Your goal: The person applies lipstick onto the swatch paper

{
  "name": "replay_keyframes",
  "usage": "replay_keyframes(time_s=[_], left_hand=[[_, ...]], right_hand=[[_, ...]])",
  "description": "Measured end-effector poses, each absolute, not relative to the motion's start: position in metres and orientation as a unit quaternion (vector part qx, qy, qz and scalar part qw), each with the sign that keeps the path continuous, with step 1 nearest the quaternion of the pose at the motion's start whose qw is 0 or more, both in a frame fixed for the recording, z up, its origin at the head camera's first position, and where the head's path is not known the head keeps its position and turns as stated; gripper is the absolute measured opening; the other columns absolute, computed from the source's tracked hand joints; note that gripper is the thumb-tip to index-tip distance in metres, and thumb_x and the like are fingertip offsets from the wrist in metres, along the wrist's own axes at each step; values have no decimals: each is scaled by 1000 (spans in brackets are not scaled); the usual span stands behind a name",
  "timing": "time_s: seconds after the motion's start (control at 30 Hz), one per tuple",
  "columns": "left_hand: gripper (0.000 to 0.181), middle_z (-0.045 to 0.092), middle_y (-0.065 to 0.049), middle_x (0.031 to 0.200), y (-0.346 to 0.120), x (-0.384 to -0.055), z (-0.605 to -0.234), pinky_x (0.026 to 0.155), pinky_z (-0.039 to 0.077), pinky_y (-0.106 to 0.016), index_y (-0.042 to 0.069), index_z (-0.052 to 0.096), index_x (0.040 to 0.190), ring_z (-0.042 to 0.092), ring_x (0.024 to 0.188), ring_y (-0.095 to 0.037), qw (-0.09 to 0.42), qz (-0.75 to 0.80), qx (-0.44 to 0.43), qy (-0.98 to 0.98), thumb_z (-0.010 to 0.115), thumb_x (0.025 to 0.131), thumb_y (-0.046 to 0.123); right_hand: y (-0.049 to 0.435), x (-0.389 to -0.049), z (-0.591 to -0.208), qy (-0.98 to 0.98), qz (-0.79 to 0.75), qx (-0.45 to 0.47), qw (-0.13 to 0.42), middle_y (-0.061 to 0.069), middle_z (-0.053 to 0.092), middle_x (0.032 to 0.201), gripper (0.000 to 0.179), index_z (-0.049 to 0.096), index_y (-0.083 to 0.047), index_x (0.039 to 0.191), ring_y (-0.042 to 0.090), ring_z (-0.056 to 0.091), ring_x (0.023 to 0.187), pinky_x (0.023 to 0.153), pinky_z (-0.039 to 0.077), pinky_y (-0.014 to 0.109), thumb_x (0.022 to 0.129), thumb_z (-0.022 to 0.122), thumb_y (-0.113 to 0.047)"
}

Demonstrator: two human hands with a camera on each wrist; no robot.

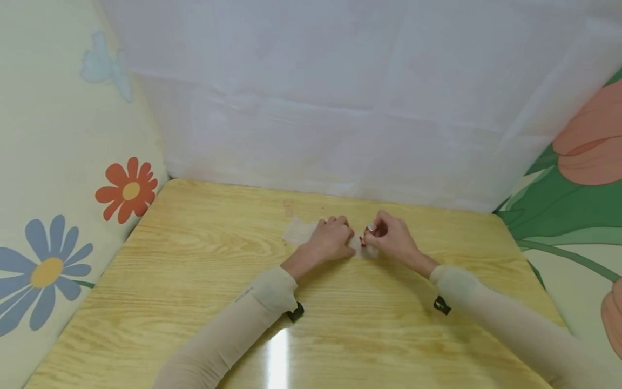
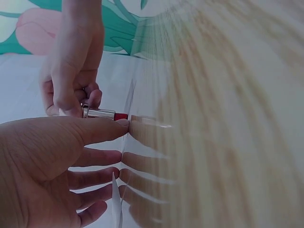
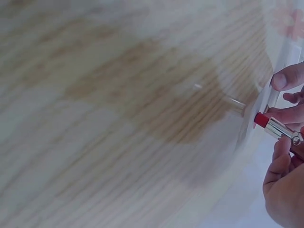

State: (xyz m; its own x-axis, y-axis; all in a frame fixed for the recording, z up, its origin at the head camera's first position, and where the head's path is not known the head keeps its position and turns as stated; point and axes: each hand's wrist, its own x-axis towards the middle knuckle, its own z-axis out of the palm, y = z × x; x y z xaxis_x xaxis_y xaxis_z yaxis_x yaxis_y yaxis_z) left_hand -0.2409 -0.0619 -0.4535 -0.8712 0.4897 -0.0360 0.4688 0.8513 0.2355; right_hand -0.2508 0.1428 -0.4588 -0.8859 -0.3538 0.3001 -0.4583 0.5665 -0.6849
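Observation:
A red lipstick (image 3: 278, 127) in a silvery metal case is pinched in my right hand (image 1: 392, 237), its red tip right at the white sheet. Red marks (image 1: 362, 242) show on the sheet beside that hand in the head view. The thin white sheet of paper or tissue (image 1: 297, 231) lies on the table, partly hidden under my left hand (image 1: 331, 239). With fingers spread and fingertips down, the left hand presses the sheet. In the left wrist view the lipstick (image 2: 102, 113) lies just past the left thumb, and one end of the sheet curls up near the fingers.
The wooden table (image 1: 194, 281) reaches back to a white cloth backdrop (image 1: 311, 108). Flower-painted panels (image 1: 73, 162) stand at the left and right sides. A bright light reflection shows on the table near the front.

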Motion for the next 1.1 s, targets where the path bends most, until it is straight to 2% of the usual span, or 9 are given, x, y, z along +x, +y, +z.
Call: replay_keyframes(time_s=[0.23,0.6,0.73,0.87,1.1], left_hand=[[37,56,-4,127,-62,-241,-455,98,39,-49,16,74,119,51,117,-28,46,105,247,962,74,93,41],[31,57,-5,121,-63,-243,-457,96,39,-50,15,75,111,52,112,-27,36,115,250,961,76,91,39],[32,57,-5,121,-63,-243,-458,97,39,-50,15,75,112,52,112,-28,36,117,252,960,75,91,38],[33,57,-5,121,-63,-243,-459,97,39,-50,14,75,114,52,111,-28,33,117,255,959,75,92,38],[29,56,-5,118,-62,-241,-457,96,39,-49,14,75,109,52,110,-28,30,106,261,959,74,93,39]], right_hand=[[147,-243,-460,-884,401,234,60,-1,66,76,19,59,-10,84,15,61,68,62,50,28,82,77,-4],[153,-234,-460,-880,399,252,58,-3,64,74,19,59,-11,82,14,60,67,60,50,27,78,75,-2],[155,-230,-456,-886,387,251,55,-4,63,72,18,57,-13,82,13,58,66,59,48,28,78,73,-5],[159,-227,-446,-885,390,249,52,-3,63,74,16,57,-12,85,15,58,65,58,48,29,81,71,-5],[166,-230,-429,-889,380,246,73,0,62,78,15,57,-12,88,17,58,67,59,47,32,87,71,-6]])
